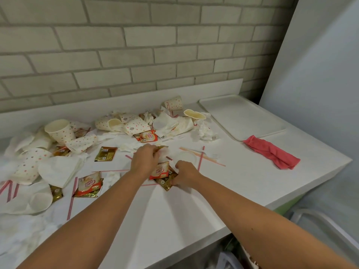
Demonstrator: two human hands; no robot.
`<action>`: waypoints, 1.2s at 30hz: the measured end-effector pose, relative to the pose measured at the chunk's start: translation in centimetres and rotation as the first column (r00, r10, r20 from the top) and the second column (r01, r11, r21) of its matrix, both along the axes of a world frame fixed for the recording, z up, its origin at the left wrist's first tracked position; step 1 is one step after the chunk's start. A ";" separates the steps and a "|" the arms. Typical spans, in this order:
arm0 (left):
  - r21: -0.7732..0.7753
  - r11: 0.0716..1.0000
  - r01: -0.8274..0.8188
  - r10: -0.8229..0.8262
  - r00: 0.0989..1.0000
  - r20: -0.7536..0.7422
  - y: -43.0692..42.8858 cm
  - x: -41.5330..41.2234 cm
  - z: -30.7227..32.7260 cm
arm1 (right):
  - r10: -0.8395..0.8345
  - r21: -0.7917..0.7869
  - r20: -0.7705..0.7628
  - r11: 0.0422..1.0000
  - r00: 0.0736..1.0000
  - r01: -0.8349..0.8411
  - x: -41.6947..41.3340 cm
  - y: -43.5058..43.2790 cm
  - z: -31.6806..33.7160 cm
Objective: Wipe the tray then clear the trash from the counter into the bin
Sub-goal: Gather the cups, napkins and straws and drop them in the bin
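Trash (pixel 136 127) crumpled, strewn, tray (pixel 240 117) white, flat

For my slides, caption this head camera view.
Left hand and right hand grip sachets on a littered counter; tray and pink cloth sit aside.

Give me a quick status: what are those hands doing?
Left hand pinches a gold wrapper; right hand grips a bunch of sachets. Tray at far right, pink cloth beside it. Cups, napkins and straws litter the counter.
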State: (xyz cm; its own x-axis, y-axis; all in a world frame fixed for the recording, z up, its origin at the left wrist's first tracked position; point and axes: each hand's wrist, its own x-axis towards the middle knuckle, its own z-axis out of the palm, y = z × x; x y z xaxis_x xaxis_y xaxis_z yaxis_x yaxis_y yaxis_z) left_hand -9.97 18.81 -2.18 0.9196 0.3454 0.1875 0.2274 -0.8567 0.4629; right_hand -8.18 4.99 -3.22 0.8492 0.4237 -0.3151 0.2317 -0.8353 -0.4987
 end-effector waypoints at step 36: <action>-0.770 0.636 -0.046 0.258 0.954 0.156 3.1 -3.6 5.8 | -0.086 0.399 -0.217 0.901 0.972 0.169 0.5 2.6 2.4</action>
State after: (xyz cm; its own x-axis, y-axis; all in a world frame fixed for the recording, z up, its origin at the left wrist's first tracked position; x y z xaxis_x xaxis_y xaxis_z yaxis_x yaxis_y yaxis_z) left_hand -13.54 21.92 3.62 0.8050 0.5933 -0.0070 0.1187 -0.1495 0.9816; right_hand -7.73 7.58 -0.77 0.8466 0.4422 -0.2961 0.0038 -0.5614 -0.8275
